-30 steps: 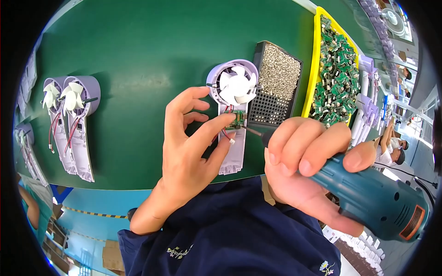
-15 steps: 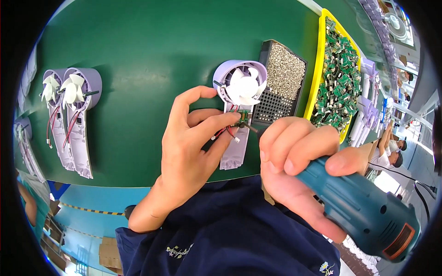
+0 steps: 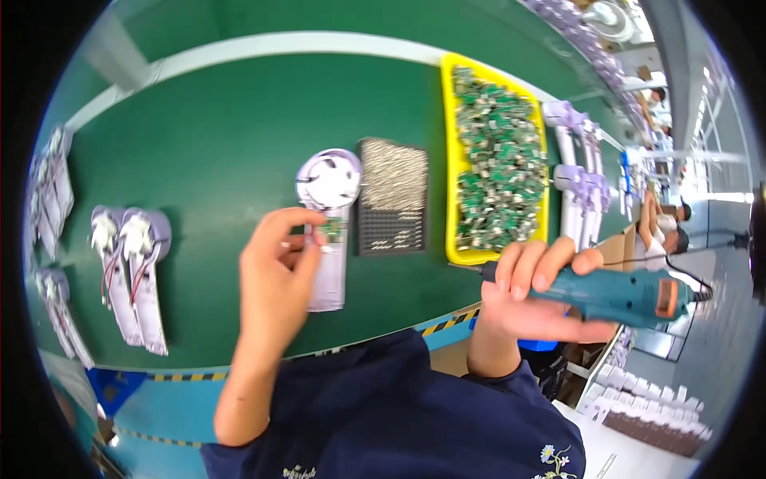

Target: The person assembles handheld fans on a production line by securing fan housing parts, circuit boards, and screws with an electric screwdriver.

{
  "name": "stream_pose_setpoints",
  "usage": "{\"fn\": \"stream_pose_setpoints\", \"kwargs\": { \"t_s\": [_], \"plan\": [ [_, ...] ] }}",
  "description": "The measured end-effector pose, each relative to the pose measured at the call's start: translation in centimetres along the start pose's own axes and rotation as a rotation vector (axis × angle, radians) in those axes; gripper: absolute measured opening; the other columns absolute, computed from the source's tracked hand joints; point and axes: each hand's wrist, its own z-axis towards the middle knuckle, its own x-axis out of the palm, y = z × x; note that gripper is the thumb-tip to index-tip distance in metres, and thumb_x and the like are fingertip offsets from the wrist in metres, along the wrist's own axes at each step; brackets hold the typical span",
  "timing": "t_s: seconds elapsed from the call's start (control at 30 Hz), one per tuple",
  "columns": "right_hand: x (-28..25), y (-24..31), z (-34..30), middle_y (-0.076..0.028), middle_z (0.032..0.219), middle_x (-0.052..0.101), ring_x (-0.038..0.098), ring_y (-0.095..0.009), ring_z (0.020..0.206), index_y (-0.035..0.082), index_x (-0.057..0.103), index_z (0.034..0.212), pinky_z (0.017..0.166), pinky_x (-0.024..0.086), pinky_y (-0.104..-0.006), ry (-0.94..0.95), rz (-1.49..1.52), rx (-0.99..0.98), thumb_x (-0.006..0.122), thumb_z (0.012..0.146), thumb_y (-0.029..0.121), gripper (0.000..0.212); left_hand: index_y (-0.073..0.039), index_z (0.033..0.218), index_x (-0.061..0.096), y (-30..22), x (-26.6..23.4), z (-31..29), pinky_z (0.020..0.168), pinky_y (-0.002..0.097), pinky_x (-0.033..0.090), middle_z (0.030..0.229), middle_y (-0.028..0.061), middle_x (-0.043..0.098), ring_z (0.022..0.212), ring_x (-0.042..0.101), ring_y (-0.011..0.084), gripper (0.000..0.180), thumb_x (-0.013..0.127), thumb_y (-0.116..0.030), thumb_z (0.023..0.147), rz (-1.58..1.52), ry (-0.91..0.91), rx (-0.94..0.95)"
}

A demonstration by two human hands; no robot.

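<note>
My right hand (image 3: 527, 295) grips a teal electric screwdriver (image 3: 610, 294), held nearly level with its dark tip pointing left, off the work. In front of my left hand (image 3: 275, 275) lies a pale purple handheld fan body (image 3: 327, 283) with a white fan blade (image 3: 329, 180) in its round head. A small green circuit board (image 3: 333, 230) sits in the handle just below that head. My left thumb and index finger close together at the board's left edge. A white connector shows by these fingers, but blur hides what they pinch.
A black screw tray (image 3: 389, 231) with many silver screws stands right of the fan. Beyond it is a yellow tray (image 3: 452, 168) heaped with circuit boards. Two fan bodies with red and black wires (image 3: 134, 279) lie left; more purple parts (image 3: 582, 191) lie far right.
My right hand has drawn the screwdriver away from the circuit board to the right and levelled it. The left hand stays at the board. The whole view has shifted.
</note>
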Motion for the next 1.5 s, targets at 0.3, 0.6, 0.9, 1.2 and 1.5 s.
{"fn": "stream_pose_setpoints", "kwargs": {
  "t_s": [0.3, 0.6, 0.9, 1.2, 1.5],
  "plan": [
    [-8.7, 5.5, 6.8, -0.002, 0.078, 0.058, 0.048, -0.006, 0.049, 0.005, 0.056, 0.107, 0.039, 0.035, -0.0216, -0.219, -0.875, 0.442, 0.069, 0.093, 0.023, 0.026, 0.003, 0.107, 0.068, -2.0, -0.5, 10.4, 0.075, 0.0220, 0.049, 0.097, 0.0056, 0.063, 0.082, 0.063, 0.0100, 0.022, 0.066, 0.004, 0.085, 0.041, 0.093, 0.082],
    [-12.3, 4.0, 8.1, -0.018, 0.087, 0.068, 0.068, -0.032, 0.078, 0.002, 0.061, 0.109, 0.072, 0.052, -0.0375, 0.261, -1.500, 0.603, 0.075, 0.080, 0.018, 0.036, 0.001, 0.109, 0.067, -2.8, 3.7, 17.8, 0.072, 0.0246, 0.050, 0.094, 0.0075, 0.066, 0.081, 0.062, 0.0117, 0.024, 0.069, 0.001, 0.085, -0.036, 0.178, 0.058],
    [-11.8, 3.7, 9.5, -0.019, 0.087, 0.069, 0.067, -0.039, 0.083, 0.006, 0.060, 0.107, 0.072, 0.052, -0.0451, 0.342, -1.642, 0.636, 0.078, 0.077, 0.020, 0.038, 0.000, 0.103, 0.068, -4.1, 8.4, 21.4, 0.067, 0.0262, 0.055, 0.088, 0.0076, 0.066, 0.076, 0.065, 0.0146, 0.021, 0.070, 0.003, 0.082, -0.056, 0.188, -0.054],
    [-12.2, 4.9, 9.4, -0.003, 0.086, 0.067, 0.063, -0.012, 0.078, 0.002, 0.061, 0.101, 0.074, 0.051, -0.0291, 0.173, -1.320, 0.689, 0.078, 0.080, 0.011, 0.029, -0.002, 0.105, 0.067, -2.5, 9.2, 21.0, 0.067, 0.0242, 0.050, 0.092, 0.0064, 0.066, 0.077, 0.062, 0.0121, 0.022, 0.068, 0.004, 0.084, 0.115, 0.179, 0.108],
    [-11.7, 4.7, 8.7, -0.004, 0.082, 0.066, 0.061, -0.011, 0.076, 0.003, 0.062, 0.096, 0.072, 0.049, -0.0280, 0.020, -1.276, 0.593, 0.074, 0.082, 0.012, 0.021, -0.001, 0.113, 0.065, -2.7, 9.9, 20.1, 0.078, 0.0289, 0.054, 0.097, 0.0094, 0.068, 0.087, 0.067, 0.0176, 0.035, 0.073, -0.003, 0.079, 0.223, 0.227, 0.231]
  ]
}}
